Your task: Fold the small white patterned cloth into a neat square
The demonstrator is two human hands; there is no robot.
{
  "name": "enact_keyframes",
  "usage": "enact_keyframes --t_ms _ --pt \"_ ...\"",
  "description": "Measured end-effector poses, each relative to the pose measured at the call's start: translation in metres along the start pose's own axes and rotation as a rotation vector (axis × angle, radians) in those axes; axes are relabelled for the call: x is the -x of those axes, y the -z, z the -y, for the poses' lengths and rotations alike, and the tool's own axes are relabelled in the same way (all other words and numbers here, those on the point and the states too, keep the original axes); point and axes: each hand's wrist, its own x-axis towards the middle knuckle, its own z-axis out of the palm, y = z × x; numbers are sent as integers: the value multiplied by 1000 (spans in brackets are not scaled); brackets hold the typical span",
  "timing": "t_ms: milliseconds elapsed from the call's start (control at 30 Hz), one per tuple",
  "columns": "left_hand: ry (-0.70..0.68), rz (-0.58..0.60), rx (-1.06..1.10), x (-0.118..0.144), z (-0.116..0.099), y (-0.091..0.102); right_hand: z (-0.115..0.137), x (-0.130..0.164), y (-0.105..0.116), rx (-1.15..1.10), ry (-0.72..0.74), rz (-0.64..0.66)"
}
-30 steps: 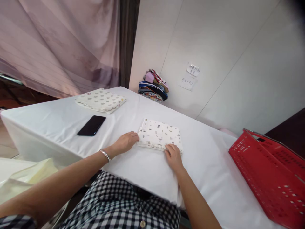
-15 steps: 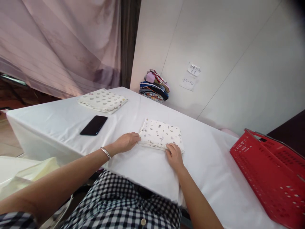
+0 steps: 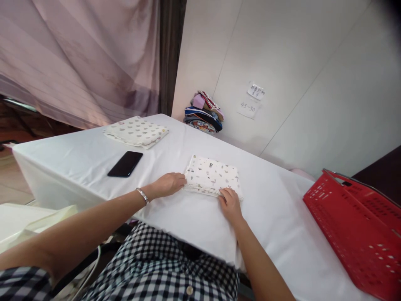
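Observation:
A white cloth with small printed figures point(image 3: 213, 172) lies folded into a flat rectangle on the white-covered table point(image 3: 188, 225). At its left near corner, the fingers of my left hand point(image 3: 171, 184) are closed on the edge. My right hand point(image 3: 231, 205) grips the near edge toward the right corner, thumb at the front and fingers curled over the top. The folded layers show along that near side. My fingertips partly cover both places they hold.
Another patterned white cloth point(image 3: 136, 133) lies folded at the table's far left, with a black phone point(image 3: 125, 164) nearer me. A red plastic basket point(image 3: 351, 225) stands at the right. A pile of folded clothes point(image 3: 203, 115) sits beyond the far edge by the wall.
Almost nothing differs. My left hand has shifted very slightly along the cloth's left edge; the view has moved a little. Both hands keep to the same cloth.

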Motion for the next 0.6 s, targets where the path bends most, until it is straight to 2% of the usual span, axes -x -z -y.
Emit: enact_keyframes --t_ms 100,433,600 --pt "-44 41 -62 -3 2 2 1 0 1 -1 3 7" --pt "-40 4 -65 8 4 -11 1 1 0 1 5 0" --pt "55 -14 18 11 -2 -8 1 1 -1 9 0 3"
